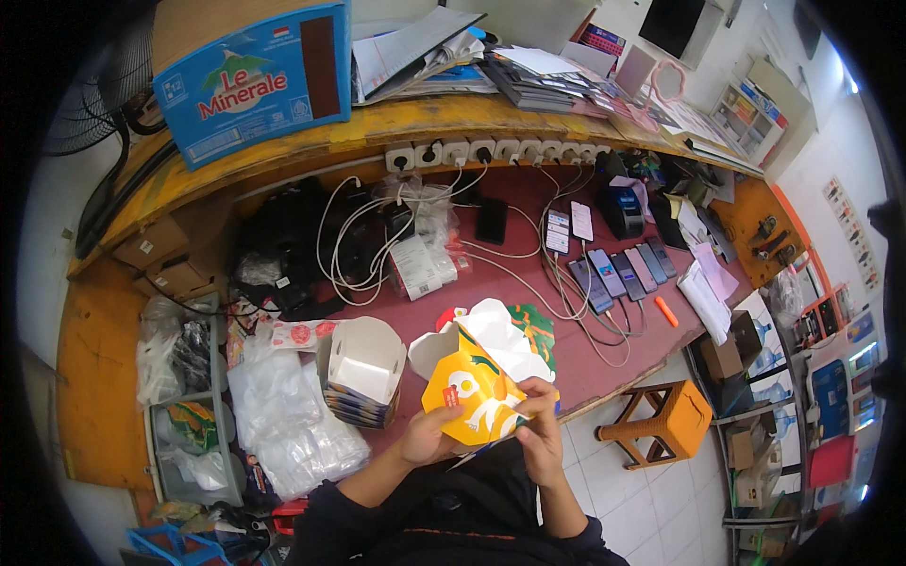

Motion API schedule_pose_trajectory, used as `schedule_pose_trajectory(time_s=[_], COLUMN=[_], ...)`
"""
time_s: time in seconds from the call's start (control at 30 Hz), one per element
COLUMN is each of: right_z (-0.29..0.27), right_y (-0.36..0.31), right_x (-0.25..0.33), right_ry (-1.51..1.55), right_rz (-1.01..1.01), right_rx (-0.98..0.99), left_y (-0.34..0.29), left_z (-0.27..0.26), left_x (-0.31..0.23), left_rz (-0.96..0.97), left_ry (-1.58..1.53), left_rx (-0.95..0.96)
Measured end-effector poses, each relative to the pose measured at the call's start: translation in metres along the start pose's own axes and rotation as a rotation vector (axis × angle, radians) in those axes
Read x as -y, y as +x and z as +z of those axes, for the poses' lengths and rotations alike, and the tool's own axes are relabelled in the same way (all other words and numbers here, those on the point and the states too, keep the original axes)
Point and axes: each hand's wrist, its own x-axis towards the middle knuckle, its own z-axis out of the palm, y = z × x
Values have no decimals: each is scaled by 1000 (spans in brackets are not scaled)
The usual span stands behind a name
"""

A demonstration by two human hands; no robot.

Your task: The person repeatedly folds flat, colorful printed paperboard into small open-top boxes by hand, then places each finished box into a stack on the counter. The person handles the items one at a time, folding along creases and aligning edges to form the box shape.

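Both hands hold a yellow paper food box (481, 377) with printed pictures and a white inside, close to the table's near edge. My left hand (429, 436) is closed on its left lower side. My right hand (538, 423) pinches its right side, fingers bent at the edge. Just beyond it lie white paper flaps (505, 332), partly hidden by the box; I cannot tell if they belong to another box. A green and orange printed piece (536, 330) shows beside them. To the left stands a stack of nested paper food boxes (360, 377).
Clear plastic bags (288, 415) lie left of the stack, beside a grey bin (203, 462). Several phones (604, 274) and white cables (377, 255) spread across the red tabletop (500, 274). An orange stool (661, 424) stands right. A blue carton (255, 90) sits on the upper shelf.
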Motion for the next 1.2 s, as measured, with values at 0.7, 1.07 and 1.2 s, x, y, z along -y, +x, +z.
schedule_pose_trajectory(time_s=[0.7, 1.07, 1.2], right_z=[-22, -54, -52], right_y=[17, 19, 20], right_x=[5, 1, 9], right_ry=[-62, -231, -12], right_rz=[218, -228, -266], right_rx=[68, -31, -219], left_y=[-17, -25, -24], left_z=[-32, 2, 4], left_x=[-12, -45, -61], left_rz=[-400, -78, -89], left_ry=[177, 9, 286], left_rx=[-128, 153, -52])
